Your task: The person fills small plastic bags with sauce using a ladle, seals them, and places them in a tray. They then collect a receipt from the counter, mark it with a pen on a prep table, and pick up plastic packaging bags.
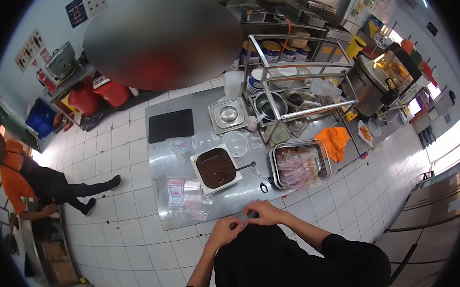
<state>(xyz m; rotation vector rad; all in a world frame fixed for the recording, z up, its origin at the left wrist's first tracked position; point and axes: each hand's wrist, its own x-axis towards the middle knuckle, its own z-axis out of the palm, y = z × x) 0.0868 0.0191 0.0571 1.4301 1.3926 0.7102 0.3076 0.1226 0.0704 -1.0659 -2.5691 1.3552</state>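
Both hands are close together in front of the body, near the steel table's front edge. My left hand (226, 231) has its fingers pinched on something small and clear, too small to name. Opposite it, my right hand (265, 213) is also closed, its fingertips at the same small thing. Beyond them stands a square steel pan of dark brown sauce (209, 168) with a black-handled ladle (244, 167) in it. Black-handled scissors (264, 187) lie to its right. A steel tray (324, 177) holds many small filled plastic bags (296, 170). Packs of clear bags (176, 193) lie at the left.
On the steel table (163, 158) are a black board (170, 126), a lidded steel container (228, 114), clear round lids (238, 143) and an orange cloth (333, 143). A metal rack (311, 109) stands behind. A person in orange and black (34, 177) is at the far left.
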